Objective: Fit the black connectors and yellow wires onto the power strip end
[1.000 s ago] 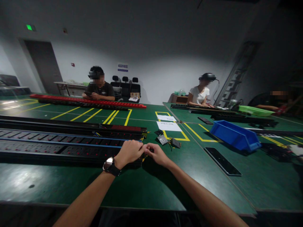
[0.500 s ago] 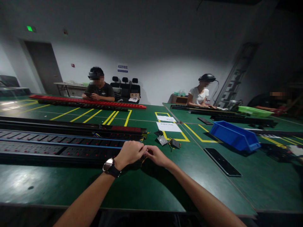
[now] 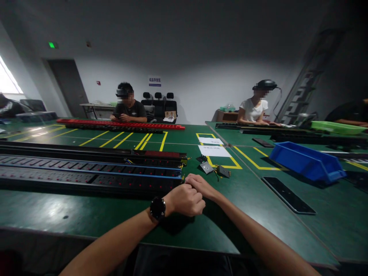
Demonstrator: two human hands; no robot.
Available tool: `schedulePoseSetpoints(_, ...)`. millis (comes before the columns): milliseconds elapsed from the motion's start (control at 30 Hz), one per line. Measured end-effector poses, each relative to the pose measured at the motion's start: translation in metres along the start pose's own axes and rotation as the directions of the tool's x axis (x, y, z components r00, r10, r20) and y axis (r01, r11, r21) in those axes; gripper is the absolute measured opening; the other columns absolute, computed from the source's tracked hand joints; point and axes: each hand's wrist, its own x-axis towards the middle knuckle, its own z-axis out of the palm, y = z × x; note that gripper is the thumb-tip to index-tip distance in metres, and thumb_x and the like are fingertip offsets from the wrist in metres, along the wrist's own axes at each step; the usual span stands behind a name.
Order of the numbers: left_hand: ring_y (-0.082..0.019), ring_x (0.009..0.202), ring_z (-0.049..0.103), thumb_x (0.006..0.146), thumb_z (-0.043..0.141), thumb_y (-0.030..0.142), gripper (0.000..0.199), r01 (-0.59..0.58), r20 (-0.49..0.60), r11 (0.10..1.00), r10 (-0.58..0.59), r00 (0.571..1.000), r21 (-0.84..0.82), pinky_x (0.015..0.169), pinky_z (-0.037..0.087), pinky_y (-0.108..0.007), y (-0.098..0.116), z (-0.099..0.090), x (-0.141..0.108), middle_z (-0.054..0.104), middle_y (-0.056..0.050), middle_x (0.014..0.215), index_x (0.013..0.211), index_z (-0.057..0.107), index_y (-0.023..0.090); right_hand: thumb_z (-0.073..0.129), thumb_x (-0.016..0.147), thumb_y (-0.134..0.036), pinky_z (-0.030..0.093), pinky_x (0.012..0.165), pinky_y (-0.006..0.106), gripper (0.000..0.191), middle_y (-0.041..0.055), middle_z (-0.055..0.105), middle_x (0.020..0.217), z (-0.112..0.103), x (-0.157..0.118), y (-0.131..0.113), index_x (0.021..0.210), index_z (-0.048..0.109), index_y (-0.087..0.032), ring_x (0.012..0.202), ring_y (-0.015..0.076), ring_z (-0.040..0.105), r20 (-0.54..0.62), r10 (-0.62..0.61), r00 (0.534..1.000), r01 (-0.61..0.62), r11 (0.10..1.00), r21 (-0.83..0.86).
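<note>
Long black power strips (image 3: pixel 123 184) lie side by side on the left, with rows of sockets, red dots and blue edging. At the right end of the nearest strip both my hands meet. My left hand (image 3: pixel 185 200), with a watch on its wrist, is closed into a fist in front of the right. My right hand (image 3: pixel 201 186) has its fingers curled at the strip's end, partly behind the left. What either hand's fingers hold is hidden. Just beyond lie small grey plates (image 3: pixel 206 167) and a dark block (image 3: pixel 223 171) with short yellow-black wires.
To the right are a phone (image 3: pixel 288 194) and a blue bin (image 3: pixel 306 163). White paper sheets (image 3: pixel 215 150) lie on yellow-taped marks. A red rail (image 3: pixel 120 124) spans the far side, where co-workers sit. A green tray (image 3: pixel 337 127) stands far right.
My left hand has come off the top of the strip's end, down and toward me, and is now fisted before my right hand. The view has swung slightly left.
</note>
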Motion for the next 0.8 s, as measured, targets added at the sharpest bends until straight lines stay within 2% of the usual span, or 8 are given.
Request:
schedulePoseSetpoints(100,-0.017,0.056,0.06,0.092,0.051,0.022,0.024,-0.039,0.04,0.999,0.039,0.998,-0.013,0.055,0.043,-0.032,0.005,-0.001,0.001,0.065,-0.005,0.065,0.07,0.059,0.019,0.044,0.097,-0.043,0.042,0.073,0.03,0.041,0.0032,0.06,0.078,-0.001,-0.002,-0.006,0.073,0.066,-0.017,0.076,0.018,0.056,0.022,0.011,1.0,-0.01,1.0,-0.011)
schedulePoseSetpoints(200,-0.018,0.057,0.061,0.092,0.051,0.022,0.024,-0.022,0.054,1.0,0.023,0.998,-0.013,0.055,0.043,-0.033,0.004,0.0,0.0,0.065,-0.004,0.065,0.069,0.058,0.019,0.043,0.097,-0.047,0.041,0.072,0.03,0.045,0.003,0.06,0.076,-0.002,-0.003,-0.011,0.073,0.066,-0.017,0.075,0.0179,0.055,0.022,0.028,0.999,-0.028,1.0,-0.002)
schedulePoseSetpoints(333,-0.018,0.058,0.061,0.092,0.05,0.023,0.024,0.049,0.088,0.999,-0.047,0.995,-0.02,0.057,0.043,-0.033,0.0,0.001,0.0,0.066,-0.006,0.068,0.071,0.06,0.019,0.044,0.095,-0.061,0.037,0.065,0.029,0.054,0.0007,0.055,0.068,-0.002,-0.002,-0.014,0.069,0.06,-0.017,0.068,0.0159,0.049,0.029,0.056,0.998,-0.058,0.996,0.062)
schedulePoseSetpoints(467,-0.019,0.065,0.064,0.095,0.047,0.026,0.027,0.184,0.116,0.982,-0.178,0.977,-0.041,0.059,0.043,-0.032,-0.006,-0.005,0.001,0.067,-0.006,0.072,0.074,0.062,0.018,0.047,0.089,-0.073,0.031,0.06,0.028,0.061,-0.0014,0.048,0.062,-0.001,-0.002,-0.011,0.064,0.054,-0.018,0.063,0.0139,0.041,0.035,0.087,0.996,-0.091,0.984,0.152)
schedulePoseSetpoints(533,-0.019,0.071,0.065,0.096,0.047,0.028,0.026,0.289,0.138,0.957,-0.282,0.949,-0.035,0.061,0.044,-0.032,-0.01,-0.011,0.001,0.069,-0.008,0.08,0.08,0.064,0.016,0.047,0.089,-0.075,0.03,0.059,0.028,0.062,-0.0018,0.047,0.061,-0.001,-0.002,-0.01,0.063,0.053,-0.018,0.062,0.0133,0.04,0.038,0.088,0.995,-0.094,0.975,0.203)
schedulePoseSetpoints(633,-0.02,0.078,0.066,0.095,0.051,0.035,0.025,0.439,0.219,0.898,-0.423,0.879,-0.031,0.063,0.046,-0.031,-0.019,-0.022,-0.001,0.07,-0.009,0.095,0.096,0.067,0.015,0.05,0.088,-0.074,0.032,0.06,0.027,0.062,-0.0017,0.049,0.062,-0.001,-0.001,-0.009,0.066,0.055,-0.017,0.062,0.013,0.041,0.005,0.089,0.996,-0.087,0.955,0.284)
schedulePoseSetpoints(800,-0.023,0.079,0.064,0.092,0.052,0.056,0.042,0.577,0.349,0.817,-0.54,0.766,-0.004,0.065,0.047,-0.032,-0.032,-0.032,-0.006,0.066,-0.008,0.092,0.101,0.068,0.018,0.055,0.085,-0.074,0.037,0.059,0.027,0.06,0.001,0.057,0.067,-0.002,0.003,-0.004,0.073,0.066,-0.016,0.061,0.0139,0.049,-0.099,0.209,0.973,-0.139,0.871,0.471)
